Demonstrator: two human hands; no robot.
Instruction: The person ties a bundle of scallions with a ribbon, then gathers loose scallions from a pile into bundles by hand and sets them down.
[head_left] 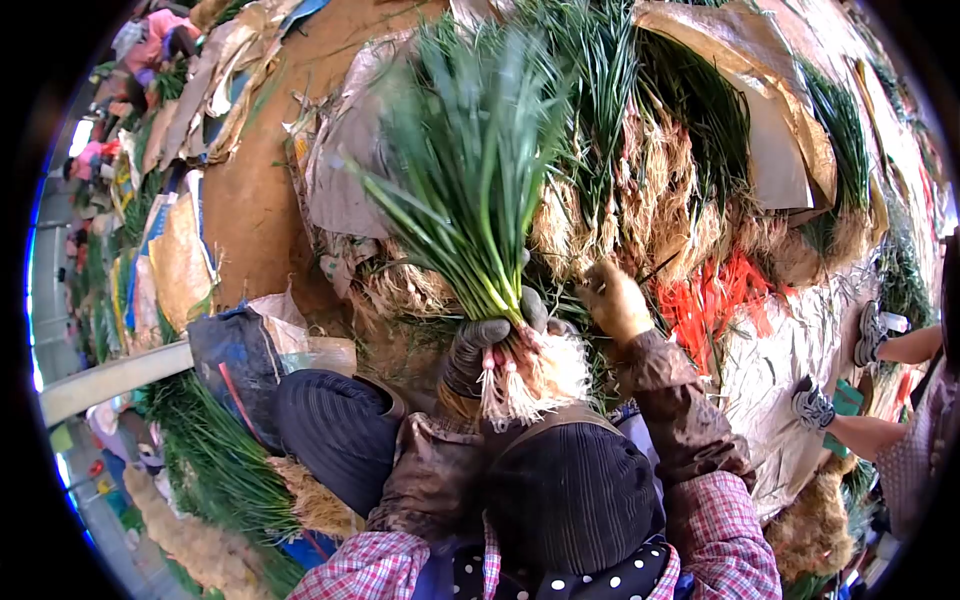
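Bunch of green onions [490, 250]: raised close in front of the body, leaves fanned forward, tips blurred, pale roots nearest. Clasped round the stem base by the left hand [466, 350], partly hidden behind stems. Right hand [617, 302] just beside, fingers curled; cannot tell whether gripping anything. Beyond, more onions [652, 175] laid in rows, partly covered by a tan sack [775, 120]. To the right, tangle of red strips [715, 300] on wrinkled pale sheeting [775, 345]. Brown floor [265, 200] showing at left. Bystander [915, 450] cut off at right edge; pink-clad figure [160, 45], far left, too small to make out.
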